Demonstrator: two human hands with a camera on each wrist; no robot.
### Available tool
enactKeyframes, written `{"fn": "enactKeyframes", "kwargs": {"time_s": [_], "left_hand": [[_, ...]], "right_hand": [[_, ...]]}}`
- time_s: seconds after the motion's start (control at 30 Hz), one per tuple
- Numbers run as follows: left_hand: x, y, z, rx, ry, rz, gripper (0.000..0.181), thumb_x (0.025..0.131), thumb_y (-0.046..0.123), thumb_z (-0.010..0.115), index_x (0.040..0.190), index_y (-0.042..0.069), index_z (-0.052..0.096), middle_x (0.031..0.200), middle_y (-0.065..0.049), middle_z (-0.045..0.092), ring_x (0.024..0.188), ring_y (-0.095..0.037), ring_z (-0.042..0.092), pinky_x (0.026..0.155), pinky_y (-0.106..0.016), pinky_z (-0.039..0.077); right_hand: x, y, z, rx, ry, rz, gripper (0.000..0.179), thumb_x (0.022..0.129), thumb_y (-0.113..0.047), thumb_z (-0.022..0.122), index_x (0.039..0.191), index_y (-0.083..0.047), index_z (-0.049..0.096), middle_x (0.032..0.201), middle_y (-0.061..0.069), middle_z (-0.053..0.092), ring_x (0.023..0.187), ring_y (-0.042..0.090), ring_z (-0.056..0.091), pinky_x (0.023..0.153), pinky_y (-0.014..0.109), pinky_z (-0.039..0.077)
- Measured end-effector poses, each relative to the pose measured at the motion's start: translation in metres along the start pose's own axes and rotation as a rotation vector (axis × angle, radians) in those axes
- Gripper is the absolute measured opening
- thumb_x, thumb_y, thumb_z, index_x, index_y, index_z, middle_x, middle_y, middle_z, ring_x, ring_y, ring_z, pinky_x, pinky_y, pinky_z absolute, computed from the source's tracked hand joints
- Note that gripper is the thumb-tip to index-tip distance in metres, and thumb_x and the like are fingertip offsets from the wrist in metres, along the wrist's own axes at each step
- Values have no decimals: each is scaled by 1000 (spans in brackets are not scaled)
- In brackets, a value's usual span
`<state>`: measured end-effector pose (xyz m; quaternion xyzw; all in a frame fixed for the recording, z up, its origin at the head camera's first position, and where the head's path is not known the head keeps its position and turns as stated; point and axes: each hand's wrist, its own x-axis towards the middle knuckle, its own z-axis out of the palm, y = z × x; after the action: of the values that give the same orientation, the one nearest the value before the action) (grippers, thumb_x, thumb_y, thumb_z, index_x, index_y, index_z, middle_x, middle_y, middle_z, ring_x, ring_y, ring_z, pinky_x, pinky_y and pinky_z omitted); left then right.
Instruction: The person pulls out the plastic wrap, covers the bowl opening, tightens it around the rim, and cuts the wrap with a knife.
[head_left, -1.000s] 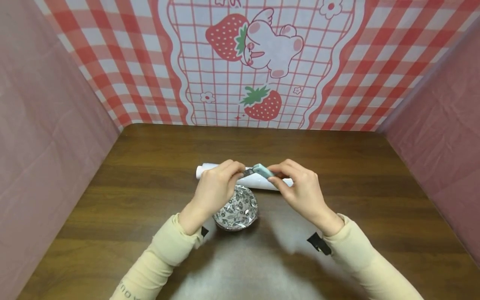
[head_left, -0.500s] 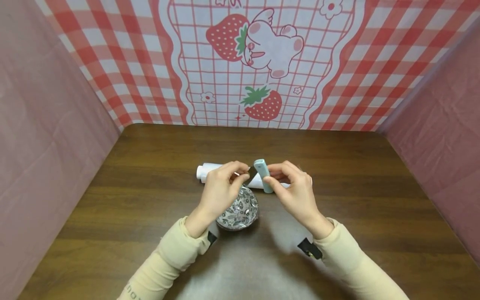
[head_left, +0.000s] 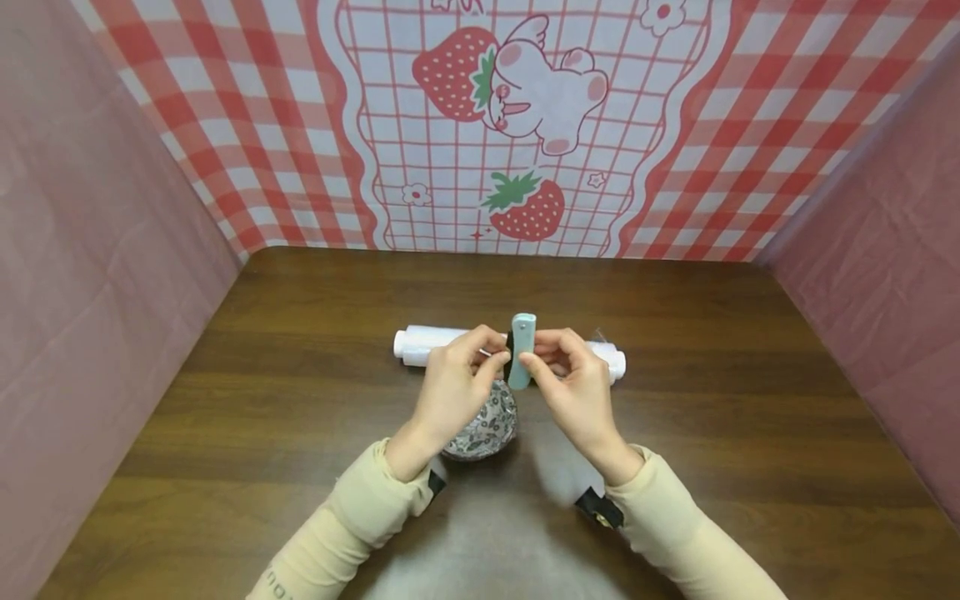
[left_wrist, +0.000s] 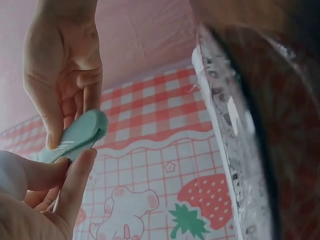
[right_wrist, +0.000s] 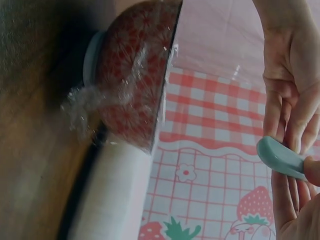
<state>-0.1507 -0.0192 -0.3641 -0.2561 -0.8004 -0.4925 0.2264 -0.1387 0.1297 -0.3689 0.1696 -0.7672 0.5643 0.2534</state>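
Observation:
A folding knife (head_left: 522, 350) with a mint-green handle stands nearly upright between my hands, above the table. My right hand (head_left: 577, 396) pinches its handle between thumb and fingers. From the other side, my left hand (head_left: 453, 392) pinches the dark blade, which lies close along the handle. The left wrist view shows the slot in the green handle (left_wrist: 82, 132) and both thumbs near it. Below my left hand sits a bowl (head_left: 487, 429), partly hidden by that hand. Clear film stretches over it, and its outside (right_wrist: 130, 75) is red and patterned.
A white roll of cling film (head_left: 423, 343) lies across the table behind my hands, its middle hidden by them. The brown wooden table (head_left: 247, 375) meets a red-checked cloth (head_left: 285, 150) at the back. Pink cloth walls flank both sides.
The knife's handle has swung from slanting to nearly upright, and the blade has folded in against it. My hands have moved closer together.

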Motion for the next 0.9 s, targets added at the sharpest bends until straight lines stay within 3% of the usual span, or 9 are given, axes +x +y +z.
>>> {"fn": "enactKeyframes", "kwargs": {"time_s": [0.27,0.53,0.63,0.8,0.9], "left_hand": [[-10,5,7,263,55,126,2,84,4,58,85,6,58,79,-4,63,65,-14,61,56,-27,50],[-14,10,11,290,53,97,9,83,2,59,91,6,60,80,-5,64,66,-16,62,57,-27,50],[-11,10,8,254,4,79,14,83,2,60,97,5,62,81,-5,66,67,-15,62,59,-27,50],[-9,3,0,186,-179,5,21,86,7,59,106,9,63,87,-2,69,73,-10,63,66,-26,50],[-11,-3,-6,174,-234,-46,26,88,10,57,113,10,61,94,0,69,82,-10,64,74,-27,50]], "right_hand": [[-5,1,4,34,12,52,19,78,1,67,94,8,60,81,18,62,69,3,60,63,18,52],[-5,3,2,12,2,114,21,78,0,67,95,9,60,81,18,62,69,2,60,62,18,51],[-3,3,-2,46,1,154,21,79,0,66,97,9,60,82,19,61,69,2,60,63,18,51],[-7,8,-14,89,-50,263,23,81,-1,64,102,8,60,85,20,61,71,1,61,65,18,51],[-14,13,-23,-27,-125,339,27,82,-3,63,107,6,59,85,19,63,70,1,61,64,18,51]]}}
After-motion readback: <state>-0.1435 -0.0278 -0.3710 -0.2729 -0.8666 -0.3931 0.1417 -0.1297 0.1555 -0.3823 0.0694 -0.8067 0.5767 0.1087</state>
